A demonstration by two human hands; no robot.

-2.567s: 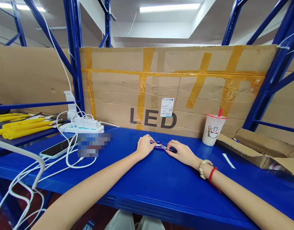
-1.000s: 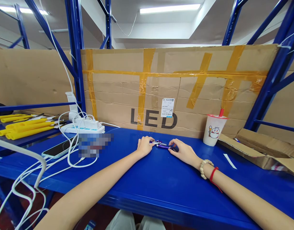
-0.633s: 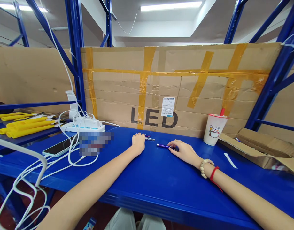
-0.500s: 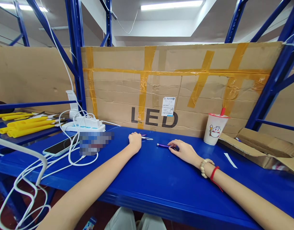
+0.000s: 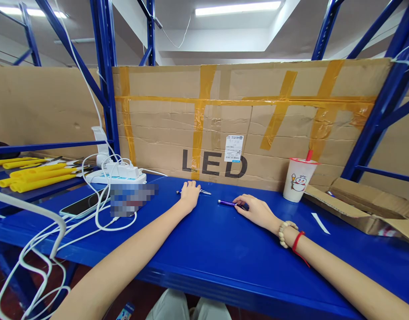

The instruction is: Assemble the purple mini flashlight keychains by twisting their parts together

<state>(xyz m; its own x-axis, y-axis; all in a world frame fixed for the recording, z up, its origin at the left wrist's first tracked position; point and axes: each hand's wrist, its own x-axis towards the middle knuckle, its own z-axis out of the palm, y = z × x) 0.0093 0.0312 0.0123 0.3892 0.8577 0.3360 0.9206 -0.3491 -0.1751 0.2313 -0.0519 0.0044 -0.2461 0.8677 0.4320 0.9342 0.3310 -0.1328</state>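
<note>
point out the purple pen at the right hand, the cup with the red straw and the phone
Purple pen (image 5: pixel 226 203): head view, on its barrel
Cup (image 5: pixel 294 188): head view, on its white side
Phone (image 5: pixel 78 206): head view, on its dark screen

Plain deep blue on the table (image 5: pixel 204 249); left of the white cup (image 5: pixel 296 183) with its red rim and snowman print, a purple pen (image 5: pixel 226 202); right of it, brown cardboard (image 5: pixel 347 204).
</note>
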